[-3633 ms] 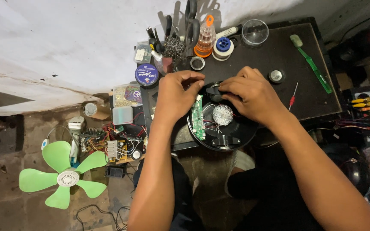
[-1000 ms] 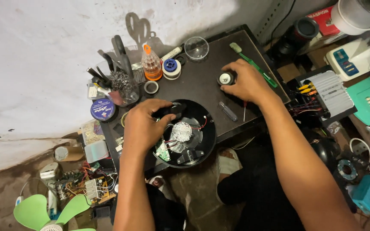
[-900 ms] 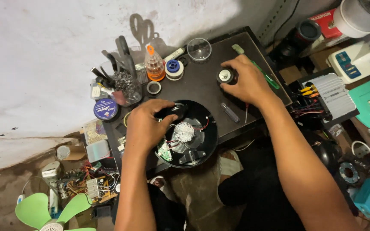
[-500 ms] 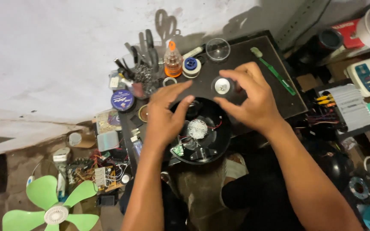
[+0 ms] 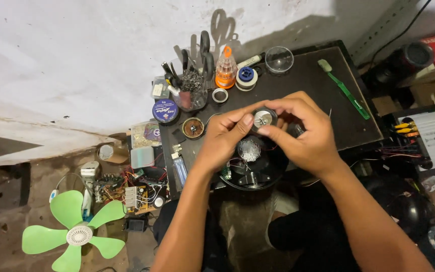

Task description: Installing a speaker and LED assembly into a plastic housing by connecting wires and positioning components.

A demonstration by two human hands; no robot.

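I see the black round housing [image 5: 258, 171] in the lower middle of the frame, at the front edge of the dark work table [image 5: 323, 95]. It is the largest piece here: a shallow black shell with a bright metal core, thin wires and a small green circuit board inside. I judge it as stiff but a little fragile, because the wires look thin; I would take it by the rim, never by the inside parts.

Just above it, near the centre of the frame, my left hand [image 5: 225, 138] and my right hand [image 5: 305, 133] hold together a small round metal part [image 5: 263, 119]. It has a dark ring and a shiny silver face. I judge it light, hard and maybe slippery, so a pinch on its edge seems the safe hold. Both hands are closed on it with narrow fingertip grips, the left thumb [image 5: 246, 121] touching its side.

In the upper middle stand an orange-capped bottle [image 5: 225, 70] and a clear cup of tools [image 5: 192, 90]. A green fan blade [image 5: 76, 232] lies at the lower left.
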